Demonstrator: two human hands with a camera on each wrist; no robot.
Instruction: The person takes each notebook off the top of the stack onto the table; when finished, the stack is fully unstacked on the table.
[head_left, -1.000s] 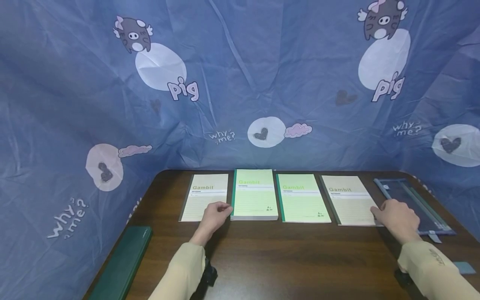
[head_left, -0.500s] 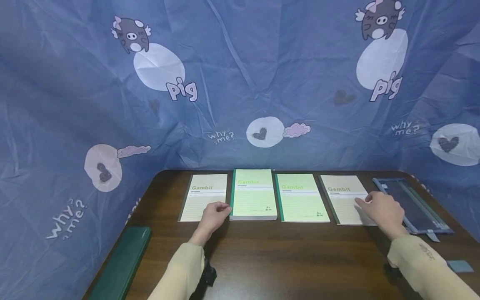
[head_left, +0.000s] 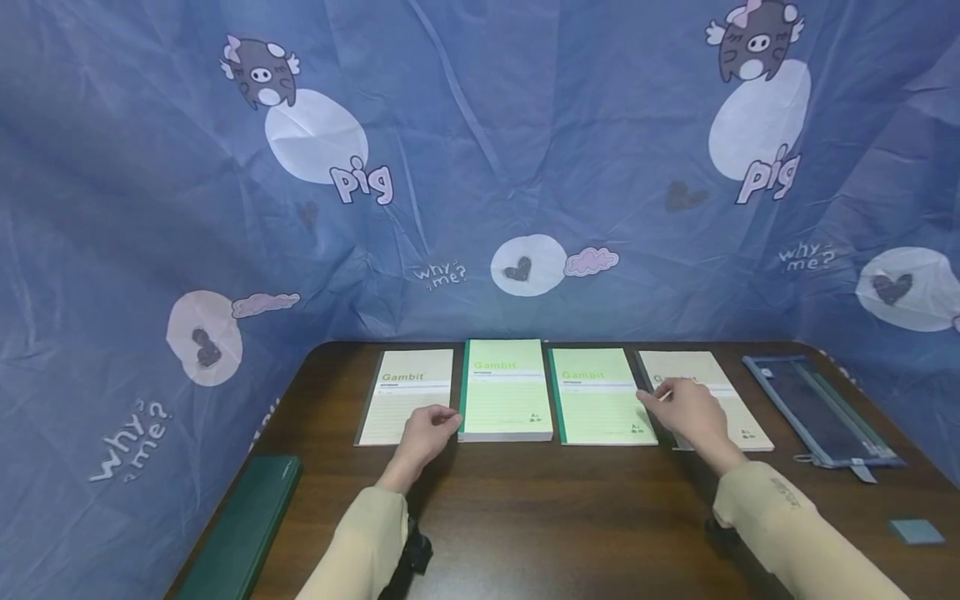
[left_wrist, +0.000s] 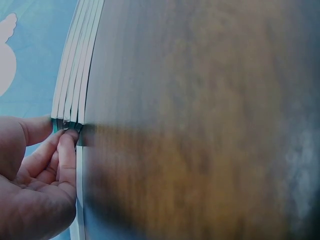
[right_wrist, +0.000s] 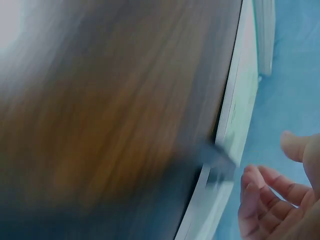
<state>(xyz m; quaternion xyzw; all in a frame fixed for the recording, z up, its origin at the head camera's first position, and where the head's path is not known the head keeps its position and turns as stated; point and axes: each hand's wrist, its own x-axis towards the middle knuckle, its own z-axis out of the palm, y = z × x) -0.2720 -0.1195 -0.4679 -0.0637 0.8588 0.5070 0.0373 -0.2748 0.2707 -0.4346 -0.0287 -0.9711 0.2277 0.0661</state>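
A stack of green notebooks (head_left: 508, 392), several thick, lies left of centre on the table. At its lower left corner my left hand (head_left: 427, 433) pinches the spine ends; in the left wrist view, the thumb (left_wrist: 37, 130) lies on the cover side and bent fingers (left_wrist: 67, 150) touch the stack's side. Over the right-hand beige notebook (head_left: 738, 417) hovers my right hand (head_left: 688, 412), its thumb tip near the edge of a single green notebook (head_left: 603, 408). In the right wrist view, thumb and loosely bent fingers (right_wrist: 272, 195) stand apart with nothing between them.
Another beige notebook (head_left: 408, 408) lies left of the stack. A dark green flat case (head_left: 243, 525) is at the table's left edge. To the right are a blue mesh zip pouch (head_left: 825, 408) and a small blue-grey block (head_left: 917, 532). A printed blue cloth (head_left: 450, 167) hangs behind.
My right hand has moved left, from between the pouch and the right beige notebook to over that notebook, beside the single green one. The left hand stays at the stack's corner.
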